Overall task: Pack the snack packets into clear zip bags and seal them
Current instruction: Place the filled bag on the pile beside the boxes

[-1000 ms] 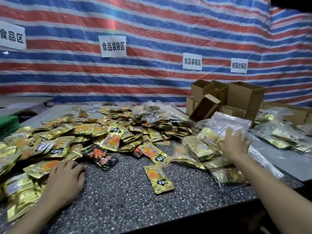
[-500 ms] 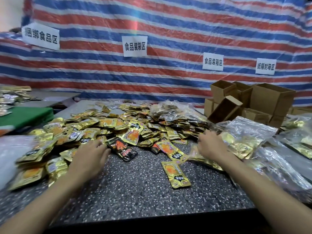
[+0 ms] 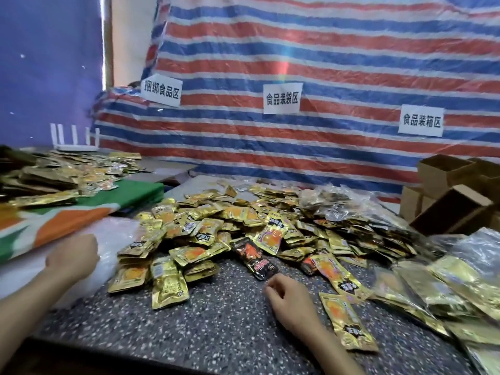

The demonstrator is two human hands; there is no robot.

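Speckled tabletop [image 3: 216, 328], striped tarp [image 3: 324, 63] behind, cardboard boxes [image 3: 446, 201] far right, snack packets [image 3: 243, 220] heaped mid-table, your left hand [image 3: 71, 257] on clear zip bags [image 3: 116, 234], its fingers hidden, your right hand [image 3: 290, 299] loosely curled, empty, beside a black packet [image 3: 254, 257].

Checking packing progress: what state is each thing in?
Left hand: rests on clear plastic, grip unclear.
Right hand: loosely curled, empty.
Packets: loose heap, unbagged.
Black packet: loose, lying by the heap.
Bags: filled with packets; seal unclear.
Boxes: open; one tipped over.
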